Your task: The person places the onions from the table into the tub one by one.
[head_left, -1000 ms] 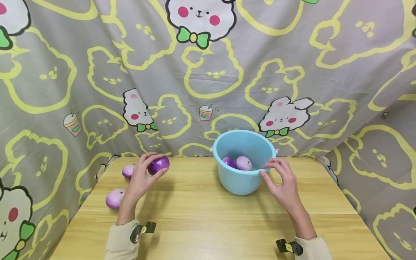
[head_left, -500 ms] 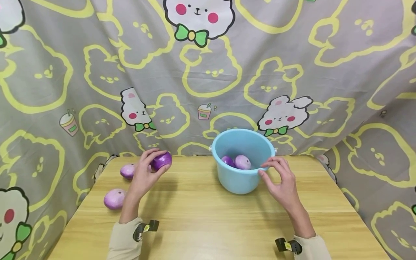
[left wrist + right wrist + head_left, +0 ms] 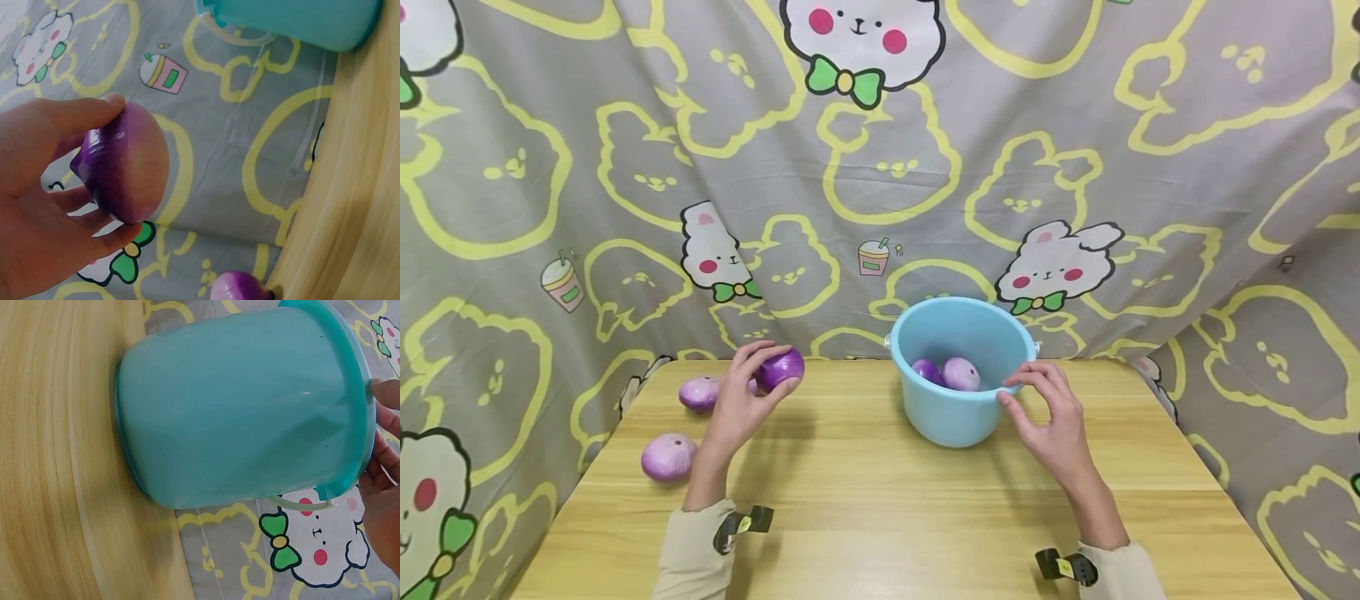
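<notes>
Our left hand (image 3: 741,408) grips an onion (image 3: 786,369), our right hand (image 3: 1052,417) pinches the bucket (image 3: 951,422) by its rim; the onion's glossy skin could make it slip.

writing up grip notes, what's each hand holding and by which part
The left hand holds a purple onion by opposite sides, its pointed end toward the palm. The right hand holds the blue bucket at the near right of its rim.
</notes>
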`<state>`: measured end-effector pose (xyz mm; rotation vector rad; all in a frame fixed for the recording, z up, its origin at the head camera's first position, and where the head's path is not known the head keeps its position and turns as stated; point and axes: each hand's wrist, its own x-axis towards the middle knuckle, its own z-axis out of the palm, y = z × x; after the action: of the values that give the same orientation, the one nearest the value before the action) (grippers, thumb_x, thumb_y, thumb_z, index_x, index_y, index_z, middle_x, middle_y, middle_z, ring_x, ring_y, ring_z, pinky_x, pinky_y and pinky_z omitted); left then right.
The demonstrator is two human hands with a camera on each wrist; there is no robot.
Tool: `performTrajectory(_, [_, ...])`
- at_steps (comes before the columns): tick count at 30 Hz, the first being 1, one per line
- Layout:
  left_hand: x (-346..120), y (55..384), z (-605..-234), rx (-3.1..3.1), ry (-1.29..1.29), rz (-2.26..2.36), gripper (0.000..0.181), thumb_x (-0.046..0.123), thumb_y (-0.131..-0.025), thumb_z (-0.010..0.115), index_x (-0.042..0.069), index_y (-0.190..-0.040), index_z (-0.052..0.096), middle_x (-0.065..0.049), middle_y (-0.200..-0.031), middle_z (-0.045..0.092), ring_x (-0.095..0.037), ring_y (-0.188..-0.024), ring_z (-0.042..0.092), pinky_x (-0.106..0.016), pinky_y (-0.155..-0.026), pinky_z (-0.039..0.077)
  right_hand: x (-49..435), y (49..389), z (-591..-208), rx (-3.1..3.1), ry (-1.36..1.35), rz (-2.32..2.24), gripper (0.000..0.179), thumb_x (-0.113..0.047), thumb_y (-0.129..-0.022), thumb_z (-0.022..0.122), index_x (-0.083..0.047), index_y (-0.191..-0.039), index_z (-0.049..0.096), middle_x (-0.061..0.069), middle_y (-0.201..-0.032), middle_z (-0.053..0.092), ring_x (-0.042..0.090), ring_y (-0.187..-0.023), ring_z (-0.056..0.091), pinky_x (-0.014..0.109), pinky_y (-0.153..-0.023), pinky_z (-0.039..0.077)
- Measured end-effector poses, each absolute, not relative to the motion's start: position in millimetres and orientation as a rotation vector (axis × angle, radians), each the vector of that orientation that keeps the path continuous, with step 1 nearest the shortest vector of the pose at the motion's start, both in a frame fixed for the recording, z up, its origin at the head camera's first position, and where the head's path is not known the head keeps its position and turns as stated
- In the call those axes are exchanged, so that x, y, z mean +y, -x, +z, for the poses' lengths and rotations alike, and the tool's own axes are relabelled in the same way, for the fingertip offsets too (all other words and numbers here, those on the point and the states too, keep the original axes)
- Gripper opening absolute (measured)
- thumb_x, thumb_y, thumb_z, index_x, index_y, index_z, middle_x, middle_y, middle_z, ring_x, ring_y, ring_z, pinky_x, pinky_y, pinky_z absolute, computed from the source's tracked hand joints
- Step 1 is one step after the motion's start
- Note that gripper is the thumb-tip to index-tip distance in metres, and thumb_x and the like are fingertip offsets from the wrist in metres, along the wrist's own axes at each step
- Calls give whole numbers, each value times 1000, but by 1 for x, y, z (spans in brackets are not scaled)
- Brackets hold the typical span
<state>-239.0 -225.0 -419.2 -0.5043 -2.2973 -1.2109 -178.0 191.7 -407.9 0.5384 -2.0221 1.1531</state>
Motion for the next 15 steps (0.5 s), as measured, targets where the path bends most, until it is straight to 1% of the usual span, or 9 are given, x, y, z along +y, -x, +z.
performTrajectory(8, [-221,241,-421,-2297,513,-1229,47,7,-84,85,8,-128,69,-17,-138,52,-38,-123,55,-58,-97,51,192,178,-409,-2002,-554,1136,24,19,-76,78,9,-96,70,24,-105,62,38,-107,52,19,-107,36])
performTrajectory(15, [-218,241,-421,-2294,513,-1237,46,8,-84,85,8,-128,70,-16,-138,53,-39,-122,56,-58,-96,53,193,179,-409,-1997,-557,1129,25,20,-75,78,8,-96,70,24,-105,62,39,-107,52,18,-106,36])
